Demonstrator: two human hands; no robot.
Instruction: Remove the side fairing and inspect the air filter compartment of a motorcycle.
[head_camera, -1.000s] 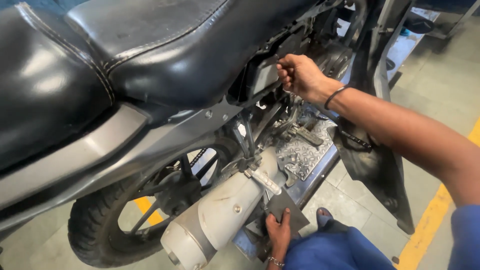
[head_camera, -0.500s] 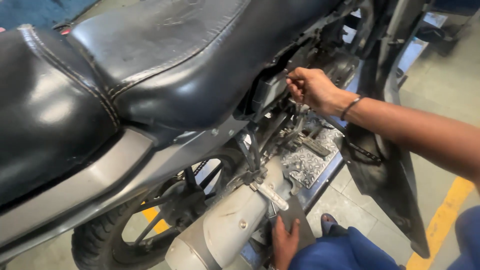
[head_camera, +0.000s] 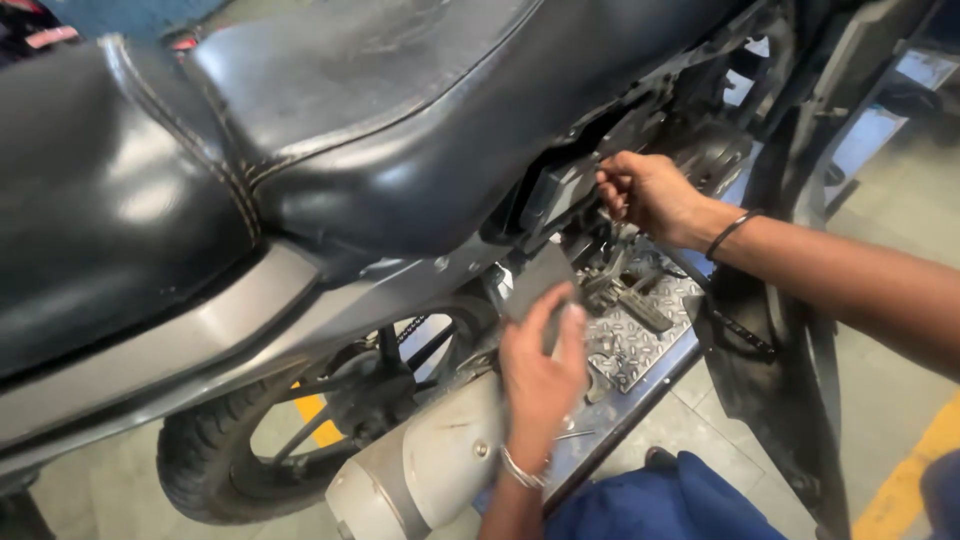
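The left hand (head_camera: 540, 365) has risen from beside the exhaust muffler (head_camera: 420, 470), fingers clamped on a dark flat panel (head_camera: 535, 285) below the seat (head_camera: 300, 130); the right hand (head_camera: 645, 190) pinches a part on the frame

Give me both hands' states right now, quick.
Left hand: closed on a flat dark panel piece, raised beside the frame.
Right hand: fingers pinched on a small part under the seat; which part cannot be told.

Left hand (head_camera: 540, 365) raised from below, fingers up and closed in a grip, silver bangle at wrist. Right hand (head_camera: 648, 192) reached in from the right, fingers pinched together, bare forearm stretched, dark band at wrist.
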